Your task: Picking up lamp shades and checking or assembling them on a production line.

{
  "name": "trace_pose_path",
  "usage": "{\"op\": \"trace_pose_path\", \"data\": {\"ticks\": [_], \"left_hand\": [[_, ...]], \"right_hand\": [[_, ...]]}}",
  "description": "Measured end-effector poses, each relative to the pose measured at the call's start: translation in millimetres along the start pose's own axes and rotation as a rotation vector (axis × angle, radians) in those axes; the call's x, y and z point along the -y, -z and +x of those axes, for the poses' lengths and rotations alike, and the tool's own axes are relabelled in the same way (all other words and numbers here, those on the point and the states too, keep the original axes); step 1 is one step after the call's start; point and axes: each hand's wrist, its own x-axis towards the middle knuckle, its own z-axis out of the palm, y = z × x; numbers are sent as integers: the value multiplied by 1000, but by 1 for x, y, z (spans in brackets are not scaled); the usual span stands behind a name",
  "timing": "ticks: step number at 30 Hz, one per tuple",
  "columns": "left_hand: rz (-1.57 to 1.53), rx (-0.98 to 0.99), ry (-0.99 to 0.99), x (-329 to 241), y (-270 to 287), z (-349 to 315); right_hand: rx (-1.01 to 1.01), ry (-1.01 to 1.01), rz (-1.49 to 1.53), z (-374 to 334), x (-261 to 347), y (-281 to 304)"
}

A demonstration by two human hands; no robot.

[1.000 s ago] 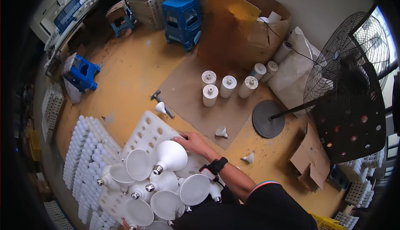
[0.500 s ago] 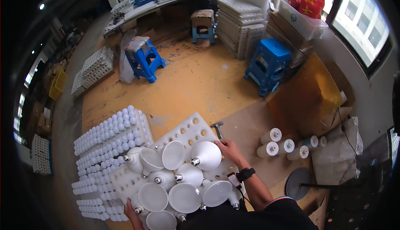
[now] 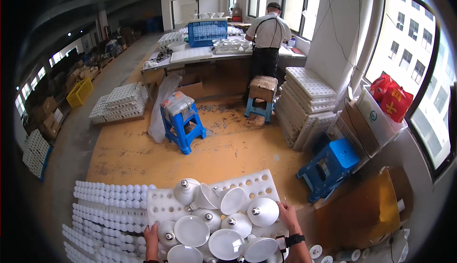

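Observation:
A white foam tray [image 3: 259,181] with rows of round holes is in front of me, loaded with several large white reflector bulbs [image 3: 191,230]. Some of the bulbs show their wide faces, others their metal screw bases. My left hand [image 3: 151,237] grips the tray's left side, next to a bulb lying on its edge. On the right side, my right hand [image 3: 287,214] is closed on the tray's edge beside another reflector bulb [image 3: 263,211]. A dark band circles my right wrist. The fingers under the tray are hidden.
Trays of small round bulbs [image 3: 109,215] stand on my left. Ahead are a blue stool [image 3: 183,127], stacked foam trays [image 3: 304,106] and a long worktable [image 3: 162,63] where a person [image 3: 270,34] stands. Another blue stool [image 3: 328,167] and an amber sheet [image 3: 359,210] are at right.
My view has risen toward the far worktable and the person. The loaded tray, held in both hands, has turned from slanted to nearly square before me. The hammer beside it is out of sight.

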Motion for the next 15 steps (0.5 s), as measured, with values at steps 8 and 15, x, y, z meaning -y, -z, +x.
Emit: {"op": "trace_pose_path", "data": {"ticks": [8, 15], "left_hand": [[124, 86, -68, -53, -151, 175], [130, 117, -38, -171, -253, 314]], "right_hand": [[-153, -27, 48, 160, 45, -31], [-172, -3, 77, 334, 107, -86]]}}
